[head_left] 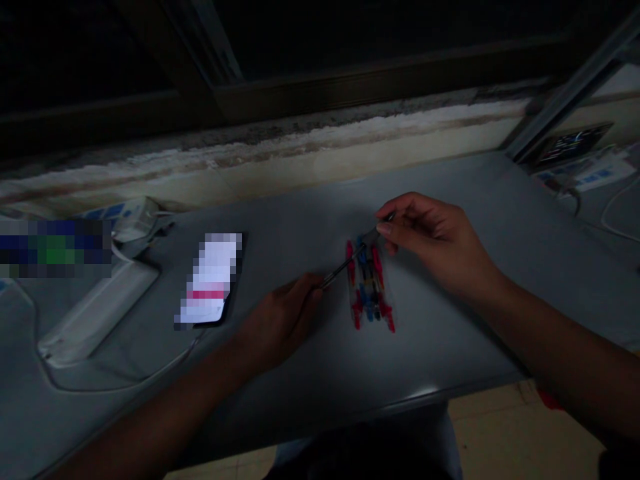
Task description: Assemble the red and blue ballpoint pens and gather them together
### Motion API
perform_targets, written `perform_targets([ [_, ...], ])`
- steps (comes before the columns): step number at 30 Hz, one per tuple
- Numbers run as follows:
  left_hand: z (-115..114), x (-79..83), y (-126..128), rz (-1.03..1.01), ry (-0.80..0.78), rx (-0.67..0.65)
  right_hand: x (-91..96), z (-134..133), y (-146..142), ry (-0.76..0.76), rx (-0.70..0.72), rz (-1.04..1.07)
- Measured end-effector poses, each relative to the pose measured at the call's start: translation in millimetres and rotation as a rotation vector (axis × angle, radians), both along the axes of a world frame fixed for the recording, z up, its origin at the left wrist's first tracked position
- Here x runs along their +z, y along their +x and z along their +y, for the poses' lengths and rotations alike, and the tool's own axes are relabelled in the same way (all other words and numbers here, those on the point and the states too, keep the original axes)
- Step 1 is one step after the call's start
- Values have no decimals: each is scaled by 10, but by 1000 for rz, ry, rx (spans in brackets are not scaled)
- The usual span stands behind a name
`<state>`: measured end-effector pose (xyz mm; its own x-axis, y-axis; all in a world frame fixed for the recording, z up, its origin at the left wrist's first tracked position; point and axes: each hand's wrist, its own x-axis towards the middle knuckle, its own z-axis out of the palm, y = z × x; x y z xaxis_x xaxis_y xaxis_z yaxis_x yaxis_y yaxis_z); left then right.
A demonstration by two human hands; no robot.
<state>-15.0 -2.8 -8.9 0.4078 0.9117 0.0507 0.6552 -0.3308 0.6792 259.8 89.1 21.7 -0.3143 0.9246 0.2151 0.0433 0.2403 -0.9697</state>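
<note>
My left hand (293, 313) is closed around a slim dark pen (343, 268), which slants up to the right over the table. Below the pen's tip lies a flat clear pack of pens (373, 293), with pink, blue and black ones side by side. To the right of the pack's far end, my right hand (420, 223) pinches a small dark piece (389, 217) between thumb and fingers. Dim light hides what kind of piece it is. The two hands are apart.
A lit phone (210, 280) lies left of my left hand on the grey table (440, 347). Farther left are a white power strip (100, 313), a white plug block (137, 217) and a cable (125, 387). More cables and a dark screen (570, 143) are at right.
</note>
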Motion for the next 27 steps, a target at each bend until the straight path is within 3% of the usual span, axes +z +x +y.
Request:
perform_targets([
  [9,-9,-103,-28,-25,-2,8,42,-45,-10,-44,-34,-24],
  [16,-13,-98,-25,-36,-4,19,5,-78,-41,-151,192,-68],
  [27,4,-72,-3,33,72,-34,-96,-110,-70,-190,253,-338],
])
